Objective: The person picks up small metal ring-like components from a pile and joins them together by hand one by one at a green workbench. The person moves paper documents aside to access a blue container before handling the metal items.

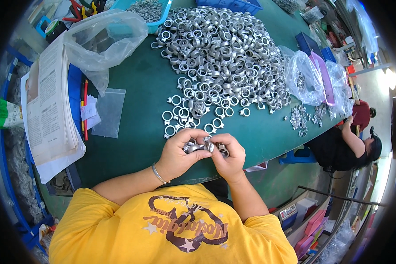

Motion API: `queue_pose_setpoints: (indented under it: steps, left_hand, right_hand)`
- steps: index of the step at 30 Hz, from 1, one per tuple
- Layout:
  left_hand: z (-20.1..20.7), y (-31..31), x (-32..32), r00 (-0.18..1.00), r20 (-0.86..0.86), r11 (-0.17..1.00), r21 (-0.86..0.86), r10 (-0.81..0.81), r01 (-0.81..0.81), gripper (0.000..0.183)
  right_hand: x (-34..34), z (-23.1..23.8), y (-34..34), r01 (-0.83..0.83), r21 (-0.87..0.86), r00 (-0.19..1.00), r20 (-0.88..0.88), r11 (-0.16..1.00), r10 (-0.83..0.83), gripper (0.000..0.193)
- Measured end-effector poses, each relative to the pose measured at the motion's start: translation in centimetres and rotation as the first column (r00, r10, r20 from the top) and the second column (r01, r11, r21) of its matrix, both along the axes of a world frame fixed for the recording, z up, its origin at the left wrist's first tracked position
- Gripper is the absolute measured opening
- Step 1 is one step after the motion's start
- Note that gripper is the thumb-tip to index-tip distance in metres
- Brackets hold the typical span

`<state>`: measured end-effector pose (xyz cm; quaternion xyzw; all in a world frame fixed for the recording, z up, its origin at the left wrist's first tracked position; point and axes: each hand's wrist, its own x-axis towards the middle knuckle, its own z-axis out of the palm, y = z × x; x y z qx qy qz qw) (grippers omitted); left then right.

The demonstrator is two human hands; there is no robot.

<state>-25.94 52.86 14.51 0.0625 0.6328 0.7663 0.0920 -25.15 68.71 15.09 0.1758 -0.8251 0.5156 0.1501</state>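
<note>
Both hands meet close to my body at the table's near edge. Several silvery metal rings (192,147) sit in the curled fingers of my left hand (175,153). My right hand (231,162) is closed around a metal ring (224,152), its thumb and fingertips against my left fingertips. Between the two hands a small metal piece (209,145) is pinched; its exact shape is partly hidden by the fingers. Just beyond, loose metal rings (176,100) with small side tabs lie flat, leading to a large heap of the same rings (220,53).
A green table (141,83) bears it all. To the left are stacked papers (48,105), a clear bag (105,39) and pens (84,110). A turquoise tray (166,13) of small parts stands behind. Small metal parts (300,116) lie right, near a seated person (343,147).
</note>
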Motion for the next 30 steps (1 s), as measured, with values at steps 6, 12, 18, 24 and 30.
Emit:
queue_pose_setpoints:
  steps: [6,12,18,24,30]
  left_hand:
    - [-0.6,-0.3,-0.5,0.957,-0.284,0.987,-0.16,-0.055,0.009,0.026]
    - [-0.9,-0.4,-0.2,0.999,-0.034,0.999,-0.039,-0.009,0.007,0.016]
    - [-0.3,-0.4,-0.3,1.0,-0.007,1.0,-0.028,0.007,-0.007,0.014]
    - [-0.2,-0.4,-0.2,0.999,-0.037,0.999,-0.048,0.022,-0.024,0.013]
    - [-0.4,-0.3,-0.2,0.995,-0.098,0.995,-0.087,0.035,-0.043,0.013]
  right_hand:
    - [0.7,-0.2,0.6,0.077,-0.433,0.89,0.436,0.898,0.134,0.012]
    - [0.2,-0.3,0.6,-0.078,-0.26,0.973,0.191,0.962,0.131,0.021]
    - [0.1,-0.3,0.4,0.011,-0.358,0.948,0.301,0.934,0.105,0.014]
    - [0.4,-0.2,0.4,0.022,-0.378,0.912,0.387,0.926,0.136,0.014]
    - [0.4,-0.1,0.5,0.007,-0.351,0.917,0.376,0.936,0.134,0.015]
